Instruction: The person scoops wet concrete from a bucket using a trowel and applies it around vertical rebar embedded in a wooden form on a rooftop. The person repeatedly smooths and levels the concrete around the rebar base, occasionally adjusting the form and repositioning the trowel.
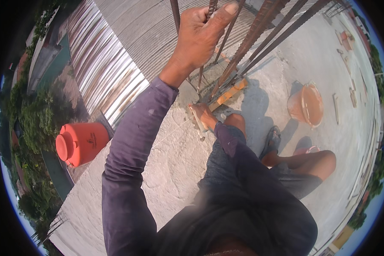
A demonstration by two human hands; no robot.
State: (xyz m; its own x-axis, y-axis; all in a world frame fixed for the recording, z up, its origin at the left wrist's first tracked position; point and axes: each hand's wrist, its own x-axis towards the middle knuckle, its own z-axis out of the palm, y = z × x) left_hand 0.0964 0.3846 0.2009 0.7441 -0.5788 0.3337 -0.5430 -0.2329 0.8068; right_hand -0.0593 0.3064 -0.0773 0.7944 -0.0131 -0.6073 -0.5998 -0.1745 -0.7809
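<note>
My left hand (200,36) is raised at the top centre, closed around an upright ribbed steel reinforcing bar (212,6). Lower down, beside the foot of the bars, my right hand (204,114) grips a pale, narrow, flat-sided piece (198,119), perhaps wood, whose exact kind I cannot tell. Just beyond that hand an orange-yellow bar-shaped piece (228,94) lies along the base of the rebar cluster (246,41). A thin string (169,134) runs over the rough concrete towards the pale piece.
An orange bucket (296,104) stands on the slab to the right, a smaller pinkish container (310,149) near my knee. Corrugated metal roofing (105,57) lies beyond the slab's edge. An orange water tank (83,144) is at the left. Wood pieces (336,108) lie at the far right.
</note>
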